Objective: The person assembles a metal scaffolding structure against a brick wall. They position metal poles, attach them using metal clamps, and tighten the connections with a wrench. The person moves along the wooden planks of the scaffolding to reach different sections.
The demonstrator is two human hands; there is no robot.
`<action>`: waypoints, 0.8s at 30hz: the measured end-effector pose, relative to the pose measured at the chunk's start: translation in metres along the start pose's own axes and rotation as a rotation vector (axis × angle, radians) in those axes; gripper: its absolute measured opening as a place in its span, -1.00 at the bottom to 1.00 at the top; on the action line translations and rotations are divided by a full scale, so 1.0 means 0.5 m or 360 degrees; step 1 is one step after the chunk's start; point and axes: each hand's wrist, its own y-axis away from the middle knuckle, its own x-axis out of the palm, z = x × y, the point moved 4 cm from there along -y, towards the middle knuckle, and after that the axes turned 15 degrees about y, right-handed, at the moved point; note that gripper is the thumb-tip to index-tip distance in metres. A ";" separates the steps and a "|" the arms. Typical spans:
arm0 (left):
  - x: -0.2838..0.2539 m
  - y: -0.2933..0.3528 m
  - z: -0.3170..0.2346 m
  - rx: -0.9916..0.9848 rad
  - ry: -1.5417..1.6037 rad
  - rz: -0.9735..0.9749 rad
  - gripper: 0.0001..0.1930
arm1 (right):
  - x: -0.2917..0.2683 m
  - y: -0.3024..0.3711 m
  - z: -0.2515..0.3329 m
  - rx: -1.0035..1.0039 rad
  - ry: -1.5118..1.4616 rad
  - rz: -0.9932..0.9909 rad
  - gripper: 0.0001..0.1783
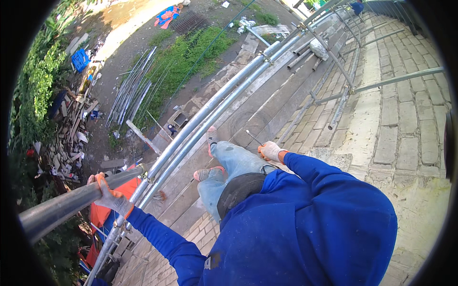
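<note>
My left hand (112,196), in a pale work glove with orange fingers, is closed round a thick grey scaffold tube (67,204) at the left. This tube slopes up to a coupler (143,171) beside the paired guardrail tubes (210,112). In front of my body, my right hand (271,151), gloved alike, grips a slim metal hand tool (254,137) with a small rounded tip. The tool points up and leftward over the boards; its exact kind is unclear. My fingers hide its other end. A wire coil (248,125) lies on the planks past it.
I stand on scaffold planks (281,97) along a block wall (400,114). Scaffold tubes (377,85) cross beside the wall. Loose pipes (300,58) and a whitish bag (318,49) lie farther along. Beyond the guardrail, the ground below holds debris (71,124) and metal rods (131,88).
</note>
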 end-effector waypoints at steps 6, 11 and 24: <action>-0.137 -0.049 0.027 0.0432 -0.0687 0.0335 -0.27 | -0.024 0.121 -0.013 0.0311 -0.0347 -0.0266 -0.60; -0.069 -0.013 -0.010 0.0394 -0.0595 0.0376 -0.70 | -0.065 0.129 -0.111 0.0427 -0.0832 -0.0295 -0.58; 0.065 0.106 0.025 -0.0370 -0.1707 -0.1168 -0.29 | -0.366 -0.231 -0.159 0.0394 -0.1488 -0.0274 -0.60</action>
